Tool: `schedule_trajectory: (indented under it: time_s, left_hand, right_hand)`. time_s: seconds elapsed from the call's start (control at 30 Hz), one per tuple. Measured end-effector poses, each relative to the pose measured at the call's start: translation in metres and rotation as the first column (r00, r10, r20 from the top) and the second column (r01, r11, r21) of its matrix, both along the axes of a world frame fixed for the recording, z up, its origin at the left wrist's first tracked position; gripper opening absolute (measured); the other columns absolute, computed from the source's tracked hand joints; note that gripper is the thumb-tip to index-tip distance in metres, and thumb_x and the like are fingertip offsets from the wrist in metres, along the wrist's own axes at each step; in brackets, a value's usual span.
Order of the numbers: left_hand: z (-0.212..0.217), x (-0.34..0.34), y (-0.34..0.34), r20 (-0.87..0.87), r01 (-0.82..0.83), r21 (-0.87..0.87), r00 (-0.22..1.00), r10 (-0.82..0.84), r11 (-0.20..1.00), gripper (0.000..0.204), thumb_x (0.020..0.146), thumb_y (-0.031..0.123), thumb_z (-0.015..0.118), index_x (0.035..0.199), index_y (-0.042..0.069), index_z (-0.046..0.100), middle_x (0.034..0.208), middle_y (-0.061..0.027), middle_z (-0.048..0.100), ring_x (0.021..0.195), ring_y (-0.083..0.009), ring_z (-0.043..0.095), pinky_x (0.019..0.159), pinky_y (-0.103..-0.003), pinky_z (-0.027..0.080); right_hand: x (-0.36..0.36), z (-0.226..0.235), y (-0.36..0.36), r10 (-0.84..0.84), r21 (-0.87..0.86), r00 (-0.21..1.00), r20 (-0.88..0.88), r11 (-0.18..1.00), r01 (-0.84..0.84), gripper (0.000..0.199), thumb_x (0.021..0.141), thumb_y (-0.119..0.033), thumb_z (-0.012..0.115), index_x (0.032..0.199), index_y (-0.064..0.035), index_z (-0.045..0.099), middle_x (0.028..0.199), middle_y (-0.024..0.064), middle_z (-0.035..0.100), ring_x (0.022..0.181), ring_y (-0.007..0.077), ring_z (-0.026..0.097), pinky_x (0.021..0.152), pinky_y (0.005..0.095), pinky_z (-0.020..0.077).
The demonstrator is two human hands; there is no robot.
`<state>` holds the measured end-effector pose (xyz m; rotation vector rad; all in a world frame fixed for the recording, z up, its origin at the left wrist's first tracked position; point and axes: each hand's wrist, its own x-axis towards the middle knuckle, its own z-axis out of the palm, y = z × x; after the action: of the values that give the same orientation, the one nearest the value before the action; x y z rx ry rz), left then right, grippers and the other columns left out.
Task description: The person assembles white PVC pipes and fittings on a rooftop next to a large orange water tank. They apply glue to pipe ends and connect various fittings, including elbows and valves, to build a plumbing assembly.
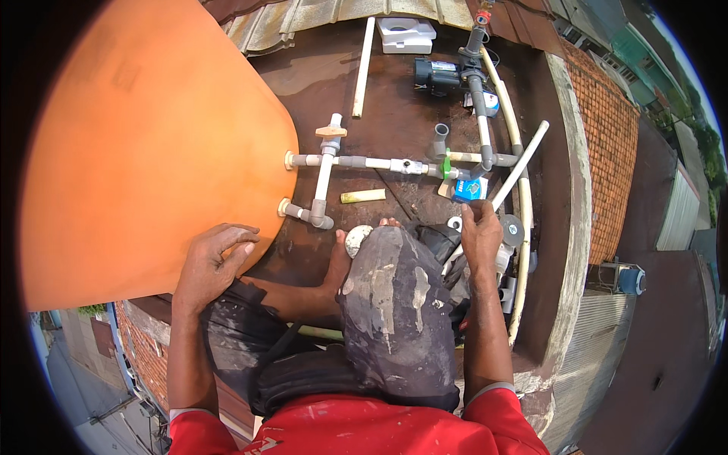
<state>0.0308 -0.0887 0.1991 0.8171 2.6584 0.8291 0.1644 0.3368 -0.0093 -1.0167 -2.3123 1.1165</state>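
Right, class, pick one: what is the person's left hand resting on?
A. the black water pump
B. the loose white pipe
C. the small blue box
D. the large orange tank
D: the left hand lies spread, palm down, on the curved side of the large orange tank, well apart from the pump, pipe and box further right.

We see the tank (144, 144) at left with the pipe assembly (356, 161) running right from its wall, the pump (438, 76) behind that, a loose pipe (364, 67) left of the pump, and the short pipe piece (362, 196) before the assembly.
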Motion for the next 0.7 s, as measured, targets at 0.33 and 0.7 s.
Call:
schedule_trajectory:
  time_s: [0.33,0.7]
  left_hand:
    - [-0.034,-0.005,0.025,0.102,0.183,-0.145,0.98,-0.169,0.972,0.021,0.095,0.009,0.078,0.114,0.004,0.077,0.11,-0.0146,0.077,0.105,-0.036,0.073,0.091,-0.045,0.058]
    - [-0.045,-0.015,0.024,0.076,0.2,-0.087,0.978,-0.194,0.976,0.014,0.09,0.012,0.078,0.097,0.002,0.072,0.093,-0.0137,0.072,0.093,-0.0366,0.07,0.084,-0.048,0.055]
  right_hand:
    - [-0.144,-0.029,0.028,0.05,0.237,0.969,0.242,0.966,-0.109,0.078,0.082,-0.051,0.088,0.129,0.0078,0.065,0.116,0.0315,0.076,0.111,0.0478,0.075,0.099,0.0529,0.0564]
    - [-0.155,-0.046,0.03,0.06,0.182,0.966,0.252,0.977,-0.108,0.076,0.08,-0.041,0.084,0.133,0.01,0.064,0.119,0.0351,0.075,0.115,0.0488,0.073,0.103,0.0511,0.055]
